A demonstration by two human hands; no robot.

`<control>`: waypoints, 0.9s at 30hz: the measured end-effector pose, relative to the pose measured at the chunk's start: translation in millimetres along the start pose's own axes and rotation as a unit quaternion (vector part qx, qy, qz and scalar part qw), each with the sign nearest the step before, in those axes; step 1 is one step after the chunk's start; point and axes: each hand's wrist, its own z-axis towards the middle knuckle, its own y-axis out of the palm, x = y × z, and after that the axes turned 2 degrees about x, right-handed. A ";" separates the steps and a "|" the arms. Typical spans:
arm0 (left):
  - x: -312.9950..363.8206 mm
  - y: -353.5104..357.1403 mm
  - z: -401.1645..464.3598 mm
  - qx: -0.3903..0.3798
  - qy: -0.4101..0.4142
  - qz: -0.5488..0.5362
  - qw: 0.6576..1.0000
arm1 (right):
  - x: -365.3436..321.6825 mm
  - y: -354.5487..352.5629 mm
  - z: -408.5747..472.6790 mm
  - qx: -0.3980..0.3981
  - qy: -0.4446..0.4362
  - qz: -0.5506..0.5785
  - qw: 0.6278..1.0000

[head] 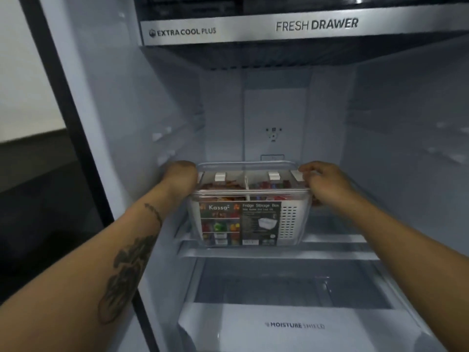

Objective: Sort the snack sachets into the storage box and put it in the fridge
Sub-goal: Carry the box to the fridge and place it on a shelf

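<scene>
Both hands grasp the clear storage box (pixel 250 204): left hand (pixel 183 175) on its left end, right hand (pixel 322 180) on its right. Colourful sachets (pixel 269 185) fill it. It seems to rest on the fridge shelf (pixel 279 251), above the bottom drawer (pixel 294 323).

Two bare forearms and hands, no sleeves or jewellery in view.

The left forearm (pixel 109 252) carries dark tattoos: a large leaf-like or floral motif along its inner side, its outline blurred, and a smaller, thin sprig-like mark nearer the wrist. The left hand (pixel 181 171) shows only its back and knuckles. The right forearm (pixel 396 240) is unmarked on the side that shows, and the right hand (pixel 322 180) wears no ring, watch or glove. Both arms are uncovered all the way to the picture's lower edge.
</scene>
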 end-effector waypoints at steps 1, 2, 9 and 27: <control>2.1 -1.9 -1.8 -0.002 0.028 0.050 0.998 | -3.6 -4.0 -8.4 -0.024 -0.016 -0.032 0.999; 5.9 -5.5 -11.5 0.001 0.068 0.087 0.994 | -6.7 -8.4 -16.9 -0.041 -0.048 -0.099 0.993; 19.5 -14.8 -60.8 -0.109 0.308 0.220 0.919 | -30.2 -6.8 -58.3 -0.106 -0.258 -0.382 0.881; -7.1 36.1 40.2 -0.082 0.262 0.316 0.908 | -22.6 85.9 37.6 -0.063 -0.245 -0.494 0.832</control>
